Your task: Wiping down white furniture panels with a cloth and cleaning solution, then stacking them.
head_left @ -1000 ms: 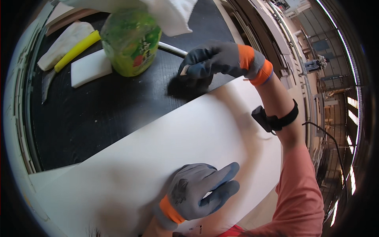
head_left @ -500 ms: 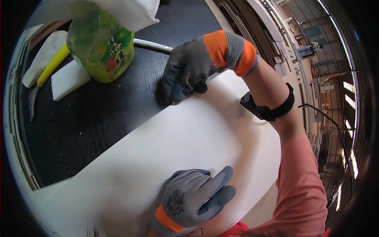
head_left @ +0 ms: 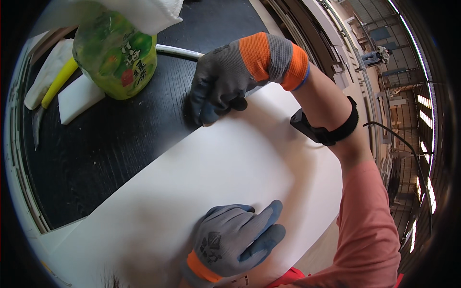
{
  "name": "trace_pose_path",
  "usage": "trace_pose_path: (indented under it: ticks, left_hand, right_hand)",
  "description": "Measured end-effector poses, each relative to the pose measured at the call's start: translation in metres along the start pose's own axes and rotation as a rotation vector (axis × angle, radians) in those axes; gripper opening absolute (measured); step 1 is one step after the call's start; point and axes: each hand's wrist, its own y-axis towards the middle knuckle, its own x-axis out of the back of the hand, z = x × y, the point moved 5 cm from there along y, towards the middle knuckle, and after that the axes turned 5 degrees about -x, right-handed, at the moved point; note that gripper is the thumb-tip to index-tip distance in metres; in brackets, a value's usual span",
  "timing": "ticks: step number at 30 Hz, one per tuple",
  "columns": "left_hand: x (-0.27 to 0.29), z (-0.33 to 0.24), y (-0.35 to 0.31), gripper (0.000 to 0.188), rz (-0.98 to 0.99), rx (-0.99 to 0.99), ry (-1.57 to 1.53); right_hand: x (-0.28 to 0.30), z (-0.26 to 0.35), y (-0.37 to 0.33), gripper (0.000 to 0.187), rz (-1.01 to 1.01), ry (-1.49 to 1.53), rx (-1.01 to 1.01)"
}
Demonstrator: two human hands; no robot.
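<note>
A white board (head_left: 230, 168) lies at an angle across a black wood-grained surface (head_left: 139, 139). My right hand (head_left: 218, 86), in a grey glove with an orange-striped cuff, is closed at the board's far edge. A tiny tan tip shows below its fingertips; what the fingers grip is otherwise hidden. Behind that hand, a pale metal rod (head_left: 180, 51) runs left toward a green plastic bottle (head_left: 117, 60); whether the hand touches the rod, I cannot tell. On the near part of the board rests my left hand (head_left: 235, 240), also gloved, its fingers stretched out and apart.
White cloth or foam (head_left: 153, 14) covers the bottle's top. Left of the bottle lie a white block (head_left: 80, 98), a yellow-handled tool (head_left: 60, 84) and a long off-white piece (head_left: 48, 74). Dark boards (head_left: 321, 43) are stacked beyond the right arm. Far right, a person (head_left: 377, 56) is in the workshop.
The view has shifted slightly, so the bottle and my right hand appear a little farther left. Both hands keep about the same poses and places on the board.
</note>
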Motion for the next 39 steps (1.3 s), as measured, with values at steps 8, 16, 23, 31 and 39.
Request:
trace_pose_path:
  ticks: [8, 16, 23, 31, 39]
  left_hand:
    - [0.002, -0.002, -0.001, 0.041, 0.046, 0.064, -0.033]
    - [0.003, -0.003, 0.000, 0.040, 0.040, 0.038, -0.011]
    - [0.002, -0.002, 0.001, 0.040, 0.048, 0.037, -0.026]
    - [-0.001, 0.001, -0.002, 0.034, -0.014, -0.022, 0.024]
    - [0.007, -0.007, 0.009, 0.038, -0.049, -0.112, -0.002]
  right_hand:
    - [-0.002, 0.002, -0.002, 0.020, -0.020, -0.016, -0.055]
    - [-0.003, 0.000, 0.000, 0.022, -0.012, -0.019, -0.008]
    - [-0.001, -0.003, 0.000, 0.024, -0.003, 0.020, 0.028]
    - [-0.001, 0.005, 0.003, 0.022, -0.007, -0.103, 0.026]
    - [0.005, 0.007, 0.008, 0.023, -0.024, -0.186, 0.027]
